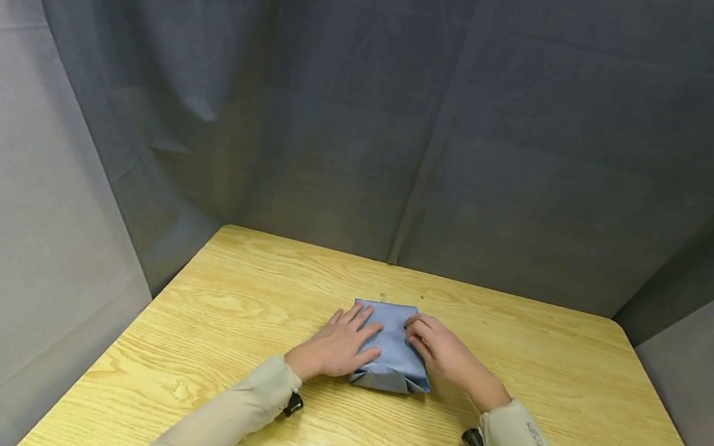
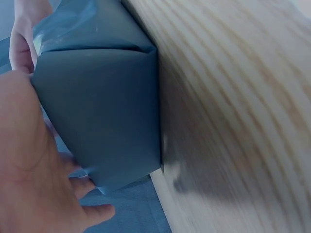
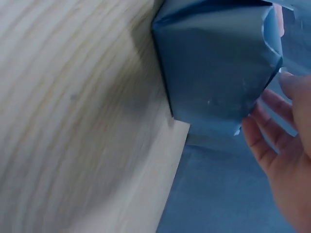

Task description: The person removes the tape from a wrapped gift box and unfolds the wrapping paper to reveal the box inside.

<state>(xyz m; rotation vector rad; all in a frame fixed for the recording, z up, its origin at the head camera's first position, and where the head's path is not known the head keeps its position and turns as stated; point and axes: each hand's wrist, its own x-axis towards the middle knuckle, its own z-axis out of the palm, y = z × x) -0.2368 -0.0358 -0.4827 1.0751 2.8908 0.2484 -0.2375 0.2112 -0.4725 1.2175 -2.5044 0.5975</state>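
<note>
A box-shaped package (image 1: 393, 332) wrapped in blue paper lies on the wooden table, its near end showing folded flaps (image 1: 381, 379). My left hand (image 1: 336, 345) rests spread on its top along the left side, fingers straight. At the right upper edge, my right hand (image 1: 438, 347) touches the paper with bent fingertips. The right wrist view shows the thumb and fingers (image 3: 262, 141) standing apart along the top edge of the wrapped side. In the left wrist view, the left fingertips (image 2: 99, 211) reach past the package's top edge, and the side below is smooth.
The wooden table (image 1: 248, 298) has rounded far corners. A dark grey curtain (image 1: 341, 108) hangs behind it, with lighter grey cloth (image 1: 35, 188) on the left. Black wrist devices (image 1: 474, 442) sit at both sleeve cuffs. Small specks lie just beyond the package.
</note>
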